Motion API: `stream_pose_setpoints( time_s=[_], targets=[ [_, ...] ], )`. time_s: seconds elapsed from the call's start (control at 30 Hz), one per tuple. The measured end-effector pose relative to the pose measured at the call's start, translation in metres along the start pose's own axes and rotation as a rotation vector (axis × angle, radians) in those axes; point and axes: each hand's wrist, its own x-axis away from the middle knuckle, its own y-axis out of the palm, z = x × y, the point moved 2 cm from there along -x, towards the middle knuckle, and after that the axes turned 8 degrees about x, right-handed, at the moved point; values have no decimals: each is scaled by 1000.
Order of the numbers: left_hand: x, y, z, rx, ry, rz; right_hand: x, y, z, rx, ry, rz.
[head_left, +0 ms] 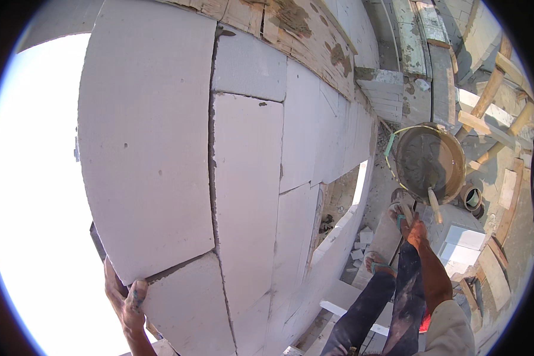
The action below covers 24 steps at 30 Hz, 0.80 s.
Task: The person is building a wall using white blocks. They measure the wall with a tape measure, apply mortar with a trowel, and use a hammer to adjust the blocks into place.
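Head view, nearest first: a big white block (148, 136) fills the left of what I see, set in the wall with a dark gap between its lower end and a smaller white block (187, 305). My left hand (127, 301) grips the big one at its bottom left corner, thumb on the face beside that gap, fingers mostly hidden behind the outer edge. I judge it stiff and bulky, heavy enough to want both hands for a lift, though one can steady it. Its face looks dry and chalky, more dusty than slippery, and the corners would likely chip if knocked. I'd take hold with a flat palm across the ends, away from thin edges, and keep fingertips out of the gap. Beyond it, the wall (249, 196) runs down and away to the right. My right hand (418, 232) is low, near my sandalled feet; its fingers are bunched, and I cannot tell whether they close on anything. Past them stands a bucket (455, 157) of wet grey mortar (418, 155), a handle (435, 204) leaning out, then timber poles (486, 104) farther right.
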Motion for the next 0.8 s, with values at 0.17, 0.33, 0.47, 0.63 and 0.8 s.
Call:
stream_pose_setpoints(
  time_s=[0.17,0.33,0.47,0.63,0.8],
  targets=[
    [-9,-11,7,-7,-36,-112,97,4,-30,-169,-138,-199],
    [-14,-19,9,72,-50,-167,179,-121,-82,-273,-164,-612],
    [-15,-16,-8,81,-10,-155,225,-267,-205,136,-214,-518],
    [-23,-22,6,116,-24,-200,254,-383,-305,212,-199,-501],
    [-20,-15,-3,157,-10,-144,267,-419,-351,109,-180,-425]
  ],
)
